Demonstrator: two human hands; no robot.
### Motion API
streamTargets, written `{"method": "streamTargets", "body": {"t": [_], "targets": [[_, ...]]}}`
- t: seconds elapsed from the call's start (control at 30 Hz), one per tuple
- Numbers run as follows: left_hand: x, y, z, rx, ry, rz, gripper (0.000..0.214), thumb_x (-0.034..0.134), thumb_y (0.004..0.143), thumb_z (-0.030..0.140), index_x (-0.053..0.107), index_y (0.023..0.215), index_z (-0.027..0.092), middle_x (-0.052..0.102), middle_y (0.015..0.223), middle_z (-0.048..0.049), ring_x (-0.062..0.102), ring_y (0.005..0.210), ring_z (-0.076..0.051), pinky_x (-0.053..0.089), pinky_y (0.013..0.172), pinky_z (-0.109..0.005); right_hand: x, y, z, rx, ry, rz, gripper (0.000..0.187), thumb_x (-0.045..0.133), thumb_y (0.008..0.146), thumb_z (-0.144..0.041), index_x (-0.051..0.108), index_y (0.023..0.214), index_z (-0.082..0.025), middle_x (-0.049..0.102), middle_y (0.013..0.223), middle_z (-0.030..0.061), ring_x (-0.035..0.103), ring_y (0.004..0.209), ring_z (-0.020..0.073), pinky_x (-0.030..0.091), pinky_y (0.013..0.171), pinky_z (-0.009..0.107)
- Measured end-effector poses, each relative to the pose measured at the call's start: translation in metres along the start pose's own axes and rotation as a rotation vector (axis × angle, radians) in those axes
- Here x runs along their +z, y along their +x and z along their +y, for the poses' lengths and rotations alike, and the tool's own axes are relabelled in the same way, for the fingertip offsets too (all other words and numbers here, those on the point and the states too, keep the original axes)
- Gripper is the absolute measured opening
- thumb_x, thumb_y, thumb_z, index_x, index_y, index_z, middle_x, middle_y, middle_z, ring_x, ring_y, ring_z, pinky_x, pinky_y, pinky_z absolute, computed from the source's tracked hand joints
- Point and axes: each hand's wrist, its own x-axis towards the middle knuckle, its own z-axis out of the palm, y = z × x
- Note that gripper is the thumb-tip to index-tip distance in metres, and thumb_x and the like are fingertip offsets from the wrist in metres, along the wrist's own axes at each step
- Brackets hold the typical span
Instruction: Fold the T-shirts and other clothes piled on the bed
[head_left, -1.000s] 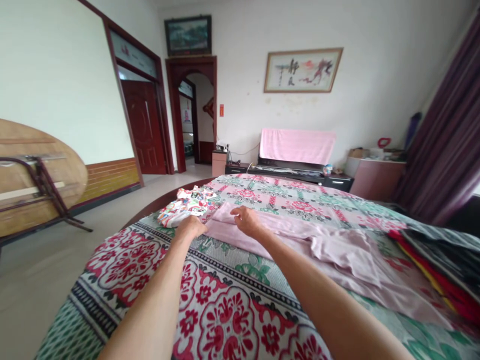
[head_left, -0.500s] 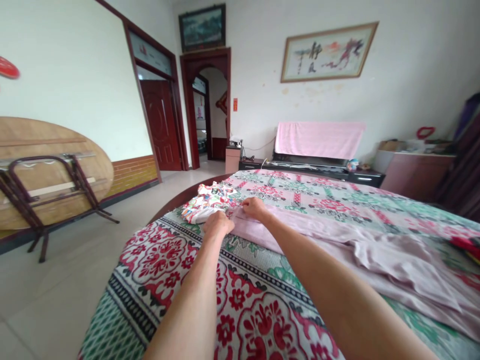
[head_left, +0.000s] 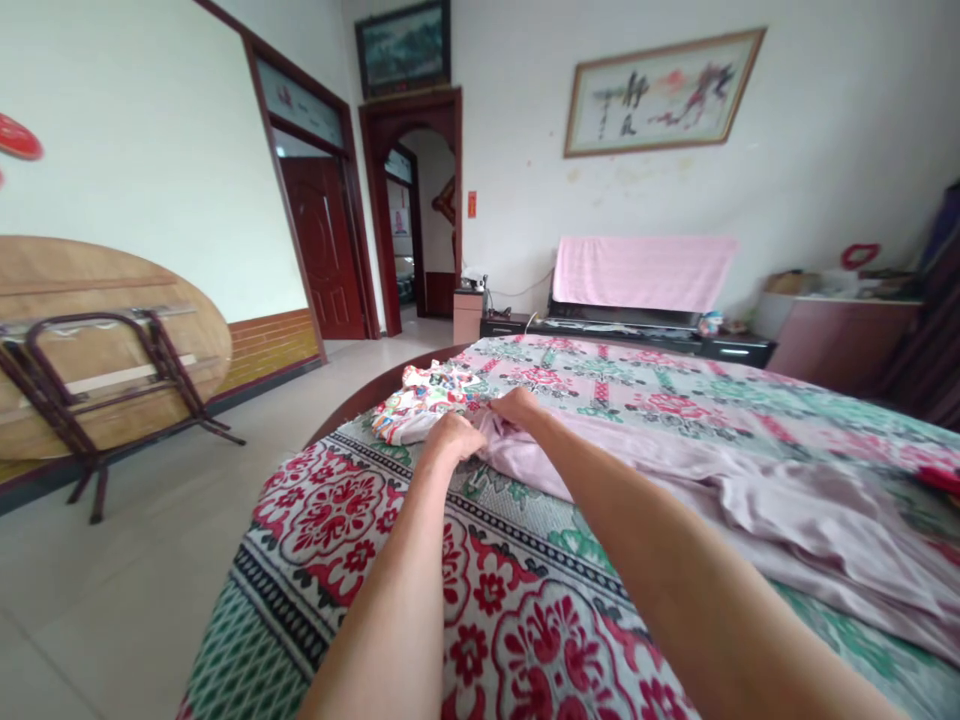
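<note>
A long pale pink garment (head_left: 675,465) lies stretched across the table, wrinkled toward the right; I cannot tell its exact kind. Its narrow left end is pinched between the fingers of my left hand (head_left: 454,440), at the near corner. My right hand (head_left: 516,405) grips the same end at its far corner, fingers closed on the cloth. Just left of both hands sits a bunched white garment with a colourful print (head_left: 424,400). My fingertips are partly hidden.
A patterned red, green and white cloth (head_left: 330,510) covers the round table. A red item (head_left: 939,478) lies at the right edge. Against the left wall leans a folded round table (head_left: 112,290). A low cabinet (head_left: 739,350) stands behind, with a pink towel (head_left: 645,272) over a screen.
The pink garment's left end has been drawn slightly inward and is more gathered between my hands. My left hand has turned and moved a little right. The whole view has shifted slightly.
</note>
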Motion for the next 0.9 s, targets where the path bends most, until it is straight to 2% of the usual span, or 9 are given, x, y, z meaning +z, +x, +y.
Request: {"method": "streamTargets", "body": {"t": [0.1,0.2,0.3,0.37,0.53,0.67,0.73,0.8,0.9], "targets": [[-0.003,-0.009,0.018,0.139,-0.129,-0.034,0.013,0.06,0.06,0.022,0.069,0.066,0.016,0.062,0.055,-0.0014,0.058,0.055,-0.014,0.039,0.05,-0.022,-0.035,-0.012,0.006,0.043,0.176,-0.012,0.024,0.063,0.074,-0.022,0.049,0.055,-0.018,0.045,0.043,-0.0035,0.052,0.048,0.0105,0.041,0.046,0.018],[0.0,-0.027,0.045,0.249,-0.171,-0.041,0.013,0.06,0.059,0.024,0.069,0.064,0.016,0.058,0.052,0.0015,0.052,0.052,-0.011,0.035,0.047,-0.021,-0.075,-0.034,0.02,0.044,0.306,-0.006,0.021,0.057,0.078,-0.023,0.049,0.06,-0.018,0.047,0.048,-0.0038,0.049,0.046,0.0078,0.045,0.048,0.018],[0.013,-0.046,0.072,0.341,-0.155,-0.069,0.017,0.06,0.058,0.024,0.072,0.067,0.016,0.058,0.054,0.0021,0.049,0.053,-0.01,0.033,0.047,-0.021,-0.109,-0.058,0.044,0.049,0.393,0.022,0.018,0.059,0.077,-0.025,0.051,0.063,-0.017,0.051,0.051,-0.0028,0.05,0.048,0.0076,0.047,0.05,0.019],[0.027,-0.055,0.084,0.399,-0.12,-0.117,0.019,0.059,0.059,0.023,0.073,0.07,0.016,0.057,0.053,0.0021,0.048,0.052,-0.01,0.032,0.048,-0.022,-0.123,-0.073,0.062,0.081,0.427,0.05,0.017,0.06,0.075,-0.027,0.052,0.065,-0.016,0.05,0.049,-0.0038,0.048,0.045,0.0077,0.045,0.047,0.019],[0.06,-0.061,0.087,0.485,0.046,-0.149,0.016,0.057,0.063,0.023,0.073,0.065,0.017,0.056,0.053,0.0002,0.05,0.054,-0.012,0.034,0.049,-0.024,-0.131,-0.088,0.09,0.125,0.262,0.113,0.015,0.056,0.077,-0.029,0.062,0.074,-0.016,0.051,0.048,-0.0038,0.047,0.043,0.0087,0.041,0.044,0.018],[0.063,-0.062,0.084,0.515,0.085,-0.15,0.021,0.057,0.067,0.025,0.075,0.073,0.018,0.061,0.06,-0.0003,0.055,0.061,-0.014,0.037,0.053,-0.023,-0.128,-0.089,0.087,0.122,0.088,0.197,0.026,0.053,0.078,-0.023,0.065,0.1,-0.014,0.062,0.065,0.0005,0.054,0.052,0.0098,0.043,0.049,0.018],[0.061,-0.066,0.085,0.53,0.09,-0.188,0.023,0.058,0.067,0.029,0.075,0.078,0.018,0.062,0.061,0.0006,0.056,0.062,-0.013,0.036,0.054,-0.022,-0.13,-0.09,0.086,0.149,0.124,0.225,0.038,0.054,0.079,-0.025,0.059,0.115,-0.013,0.065,0.073,0.0022,0.057,0.057,0.0111,0.045,0.051,0.019],[0.059,-0.07,0.088,0.548,0.106,-0.221,0.024,0.059,0.067,0.03,0.076,0.08,0.019,0.064,0.061,0.0005,0.056,0.063,-0.013,0.035,0.054,-0.022,-0.134,-0.091,0.087,0.167,0.273,0.187,0.049,0.054,0.081,-0.029,0.051,0.127,-0.014,0.065,0.077,0.0025,0.059,0.062,0.0125,0.048,0.054,0.021],[0.059,-0.074,0.092,0.558,0.133,-0.224,0.024,0.059,0.068,0.029,0.076,0.081,0.019,0.067,0.065,-0.0015,0.059,0.066,-0.015,0.036,0.056,-0.022,-0.138,-0.092,0.09,0.121,0.434,0.093,0.049,0.056,0.079,-0.029,0.053,0.126,-0.015,0.066,0.079,0.0022,0.06,0.064,0.0125,0.05,0.057,0.021]]}}
